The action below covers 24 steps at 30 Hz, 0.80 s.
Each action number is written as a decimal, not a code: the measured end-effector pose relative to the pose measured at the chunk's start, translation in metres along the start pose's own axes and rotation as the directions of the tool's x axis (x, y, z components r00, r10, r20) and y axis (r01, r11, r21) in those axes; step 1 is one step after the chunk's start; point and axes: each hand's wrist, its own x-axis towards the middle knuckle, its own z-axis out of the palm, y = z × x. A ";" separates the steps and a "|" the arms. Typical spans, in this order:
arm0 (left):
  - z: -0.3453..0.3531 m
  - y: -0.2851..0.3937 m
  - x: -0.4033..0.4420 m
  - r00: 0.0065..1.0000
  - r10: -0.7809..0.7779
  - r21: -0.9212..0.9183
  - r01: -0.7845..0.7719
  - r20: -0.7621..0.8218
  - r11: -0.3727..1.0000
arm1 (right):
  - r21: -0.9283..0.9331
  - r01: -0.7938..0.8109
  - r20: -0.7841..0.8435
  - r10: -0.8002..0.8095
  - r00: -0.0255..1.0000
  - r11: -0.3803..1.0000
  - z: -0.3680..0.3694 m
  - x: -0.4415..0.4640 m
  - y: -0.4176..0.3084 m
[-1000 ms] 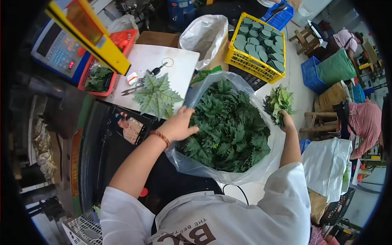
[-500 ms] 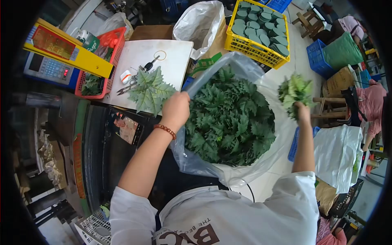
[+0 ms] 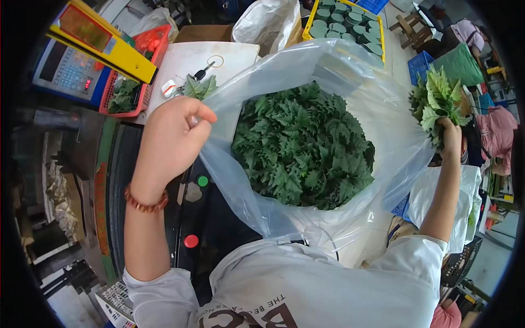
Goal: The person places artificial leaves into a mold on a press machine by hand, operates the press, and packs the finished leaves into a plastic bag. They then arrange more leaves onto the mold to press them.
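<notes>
Bag edge [image 3: 223, 117] between left fingers [image 3: 203, 111]; leaf bunch [image 3: 439, 98] inside right fingers [image 3: 449, 126].

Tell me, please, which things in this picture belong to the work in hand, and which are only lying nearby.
In the work:
- clear plastic bag, its edge in the left hand
- dark leaves inside it
- paler leaf bunch, in the right hand

Lying nearby, it seems:
- key
- red basket
- yellow crate
</notes>
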 end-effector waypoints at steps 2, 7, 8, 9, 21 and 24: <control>-0.002 -0.007 -0.001 0.997 0.063 -0.128 -0.068 -0.040 0.989 | 0.001 0.046 -0.023 -0.046 0.999 0.999 -0.003 0.002 -0.007; -0.003 -0.001 -0.010 0.988 0.137 -0.096 -0.143 -0.066 0.985 | -0.037 0.164 -0.069 -0.167 0.984 0.986 -0.005 0.008 -0.026; -0.001 -0.001 -0.012 0.988 0.149 -0.068 -0.152 -0.046 0.986 | -0.061 0.180 -0.085 -0.185 0.979 0.982 -0.007 0.007 -0.025; -0.001 -0.003 -0.012 0.988 0.143 -0.068 -0.147 -0.049 0.987 | -0.062 0.181 -0.078 -0.186 0.979 0.981 -0.009 0.008 -0.024; 0.018 -0.023 0.002 0.991 0.133 0.166 -0.128 -0.022 0.978 | -0.194 0.218 0.087 -0.205 0.975 0.957 0.027 0.025 0.003; 0.018 -0.021 0.008 0.993 0.101 0.181 -0.109 0.055 0.977 | -0.317 0.377 0.014 -0.393 0.919 0.870 0.037 0.005 0.003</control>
